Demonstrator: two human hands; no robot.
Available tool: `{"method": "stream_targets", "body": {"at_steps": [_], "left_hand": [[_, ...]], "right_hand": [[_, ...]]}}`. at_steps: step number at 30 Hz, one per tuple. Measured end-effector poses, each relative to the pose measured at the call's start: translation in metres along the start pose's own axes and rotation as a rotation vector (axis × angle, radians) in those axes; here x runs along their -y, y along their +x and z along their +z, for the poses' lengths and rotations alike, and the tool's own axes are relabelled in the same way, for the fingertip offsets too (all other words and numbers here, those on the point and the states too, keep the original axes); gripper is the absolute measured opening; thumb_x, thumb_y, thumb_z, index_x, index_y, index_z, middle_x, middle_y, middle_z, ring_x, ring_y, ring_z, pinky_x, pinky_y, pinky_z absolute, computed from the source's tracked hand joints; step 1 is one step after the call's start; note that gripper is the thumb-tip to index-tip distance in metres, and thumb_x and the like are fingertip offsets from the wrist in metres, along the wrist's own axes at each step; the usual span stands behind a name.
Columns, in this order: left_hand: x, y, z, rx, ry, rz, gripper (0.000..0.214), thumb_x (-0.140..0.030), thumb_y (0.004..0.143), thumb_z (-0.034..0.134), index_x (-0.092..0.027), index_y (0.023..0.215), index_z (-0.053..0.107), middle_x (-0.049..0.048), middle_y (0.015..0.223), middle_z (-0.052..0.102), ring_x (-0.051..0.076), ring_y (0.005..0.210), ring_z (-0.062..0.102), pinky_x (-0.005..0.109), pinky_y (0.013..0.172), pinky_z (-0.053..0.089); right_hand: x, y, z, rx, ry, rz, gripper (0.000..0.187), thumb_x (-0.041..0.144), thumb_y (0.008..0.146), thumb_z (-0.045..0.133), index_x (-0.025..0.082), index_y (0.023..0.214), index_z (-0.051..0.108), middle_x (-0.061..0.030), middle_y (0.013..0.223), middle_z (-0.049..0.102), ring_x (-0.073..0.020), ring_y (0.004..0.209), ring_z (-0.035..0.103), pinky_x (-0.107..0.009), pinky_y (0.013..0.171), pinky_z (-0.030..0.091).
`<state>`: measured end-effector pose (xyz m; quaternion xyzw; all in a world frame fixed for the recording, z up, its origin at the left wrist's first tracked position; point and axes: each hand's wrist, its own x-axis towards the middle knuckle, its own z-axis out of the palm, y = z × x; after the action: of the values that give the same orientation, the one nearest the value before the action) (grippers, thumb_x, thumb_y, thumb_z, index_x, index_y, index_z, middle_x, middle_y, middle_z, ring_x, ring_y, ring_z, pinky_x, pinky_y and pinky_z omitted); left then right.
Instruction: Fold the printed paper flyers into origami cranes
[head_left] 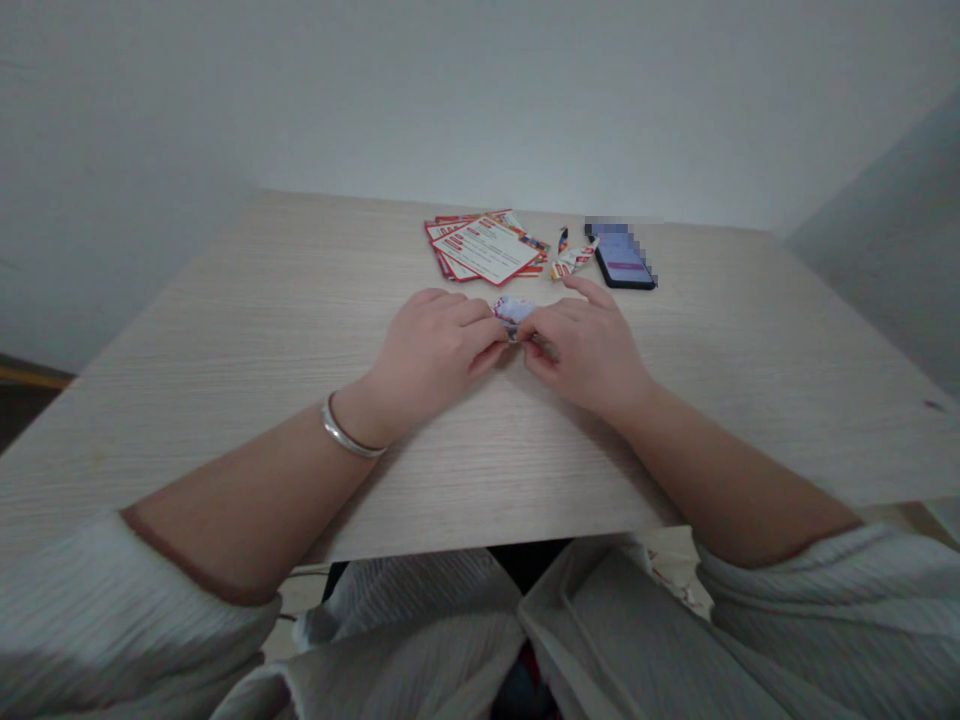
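My left hand (439, 350) and my right hand (585, 350) meet at the middle of the wooden table (262, 330). Both pinch a small folded piece of printed paper (513, 311), whitish with red and blue marks, held just above the tabletop. The left fingers curl onto its left side, the right thumb and fingers press its right side, and the right index finger sticks out forward. A silver bracelet (346, 436) sits on my left wrist. Most of the paper is hidden by my fingers.
Beyond my hands lies a fanned stack of red-bordered printed cards (484, 247). To its right sits a small folded paper figure (570, 258), then a dark phone (622, 258) with a lit screen. A pale wall stands behind the table.
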<state>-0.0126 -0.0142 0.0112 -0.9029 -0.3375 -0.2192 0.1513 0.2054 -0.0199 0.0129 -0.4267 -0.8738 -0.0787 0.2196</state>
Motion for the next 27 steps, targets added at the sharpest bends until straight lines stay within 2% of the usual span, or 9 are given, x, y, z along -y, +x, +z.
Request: {"method": "stream_targets", "body": {"at_steps": [6,10,16,21,27], "left_hand": [[-0.002,0.001,-0.003,0.054,0.011,-0.017,0.028,-0.029,0.103,0.055,-0.017,0.091,0.076,0.0070,0.077,0.072,0.023,0.076,0.067,0.036,0.066,0.042],[0.002,0.001,-0.003,0.100,0.050,-0.028,0.029,-0.027,0.102,0.053,-0.016,0.088,0.075,0.0073,0.076,0.071,0.023,0.073,0.066,0.036,0.062,0.039],[0.008,0.001,-0.005,0.188,0.085,-0.079,0.029,-0.026,0.100,0.052,-0.016,0.087,0.076,0.0087,0.079,0.072,0.024,0.076,0.069,0.036,0.061,0.038],[0.005,0.003,-0.011,0.309,0.144,-0.124,0.032,-0.030,0.102,0.050,-0.016,0.092,0.077,0.0083,0.084,0.073,0.024,0.078,0.071,0.035,0.062,0.038],[0.004,0.005,-0.018,0.394,0.178,-0.188,0.035,-0.032,0.103,0.048,-0.016,0.093,0.078,0.0085,0.086,0.074,0.024,0.078,0.071,0.034,0.061,0.035]], "right_hand": [[-0.005,0.001,-0.001,0.052,0.011,0.038,0.015,0.019,0.086,0.062,0.022,0.091,0.076,-0.0037,0.085,0.079,-0.0229,0.085,0.071,-0.044,0.111,0.042],[-0.015,-0.001,-0.007,0.090,-0.002,0.092,0.016,0.020,0.085,0.063,0.022,0.092,0.077,-0.0048,0.086,0.079,-0.0242,0.086,0.069,-0.039,0.091,0.048],[-0.029,-0.005,-0.014,0.118,-0.053,0.215,0.018,0.023,0.085,0.063,0.024,0.092,0.079,-0.0046,0.087,0.080,-0.0224,0.080,0.069,-0.033,0.070,0.041],[-0.031,-0.007,-0.017,0.113,-0.103,0.296,0.016,0.027,0.087,0.063,0.025,0.093,0.078,-0.0042,0.092,0.081,-0.0229,0.082,0.070,-0.032,0.066,0.038],[-0.042,-0.009,-0.018,0.096,-0.103,0.411,0.013,0.023,0.084,0.066,0.025,0.093,0.075,-0.0036,0.092,0.081,-0.0246,0.084,0.071,-0.032,0.066,0.040]]}}
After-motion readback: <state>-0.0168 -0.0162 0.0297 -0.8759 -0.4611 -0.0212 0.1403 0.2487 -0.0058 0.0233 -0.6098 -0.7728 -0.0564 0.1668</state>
